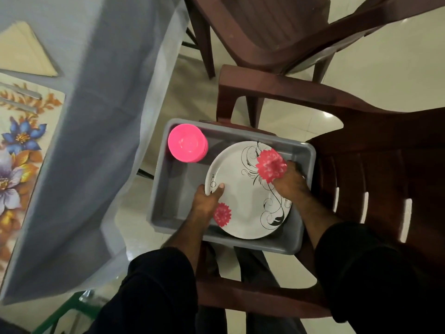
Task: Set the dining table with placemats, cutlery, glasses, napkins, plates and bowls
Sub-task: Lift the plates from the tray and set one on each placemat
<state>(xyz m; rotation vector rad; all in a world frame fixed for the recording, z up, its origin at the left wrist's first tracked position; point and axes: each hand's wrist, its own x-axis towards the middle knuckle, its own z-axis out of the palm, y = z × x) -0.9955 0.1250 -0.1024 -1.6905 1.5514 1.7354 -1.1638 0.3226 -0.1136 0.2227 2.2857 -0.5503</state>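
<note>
A white plate point(243, 194) with red flowers and black swirls lies in a grey tub point(307, 203) that sits on a brown chair. My left hand point(208, 201) grips the plate's left rim, thumb on top. My right hand point(292, 182) holds the right rim, its fingers hidden under the plate. A stack of pink bowls point(186, 146) stands upside down in the tub's far left corner. On the table at left lie a floral placemat point(16, 150) with cutlery point(20, 91) on it and a folded cream napkin point(25, 50).
A blue-grey tablecloth point(101, 121) hangs down the table's side just left of the tub. The brown plastic chair point(375, 150) carries the tub; a second brown chair point(269, 32) stands behind it. A green frame point(67, 309) shows low on the pale tiled floor.
</note>
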